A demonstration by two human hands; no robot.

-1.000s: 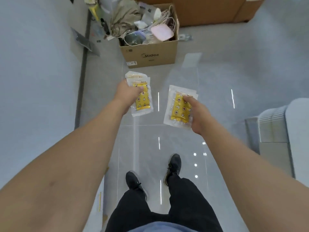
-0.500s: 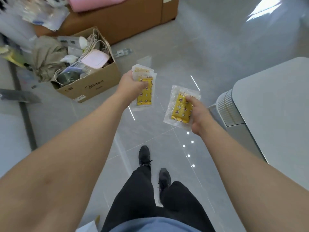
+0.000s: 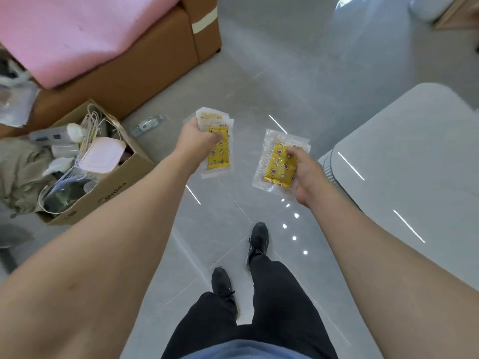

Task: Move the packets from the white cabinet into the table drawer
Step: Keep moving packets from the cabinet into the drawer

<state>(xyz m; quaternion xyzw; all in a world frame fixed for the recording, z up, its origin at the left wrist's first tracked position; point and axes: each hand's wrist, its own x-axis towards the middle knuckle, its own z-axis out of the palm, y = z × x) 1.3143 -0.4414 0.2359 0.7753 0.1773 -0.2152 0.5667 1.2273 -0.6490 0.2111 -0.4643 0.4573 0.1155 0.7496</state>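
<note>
The view is swinging right since the earlier frame, bringing the white table (image 3: pixel 404 156) in larger at three o'clock while the cardboard box (image 3: pixel 108 193) is sliding to nine. The left hand (image 3: pixel 194 141) is gripping a stack of packets (image 3: pixel 219 151); the right hand (image 3: pixel 303 174) is pinching another packet (image 3: pixel 277 164), both over the floor, so the carry is likely nearing the drawer, not in view.

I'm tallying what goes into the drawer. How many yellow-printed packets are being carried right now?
At least 3: the left hand grips a stack of two packets, maybe more behind; the right hand holds one packet, possibly others hidden beneath.
</note>
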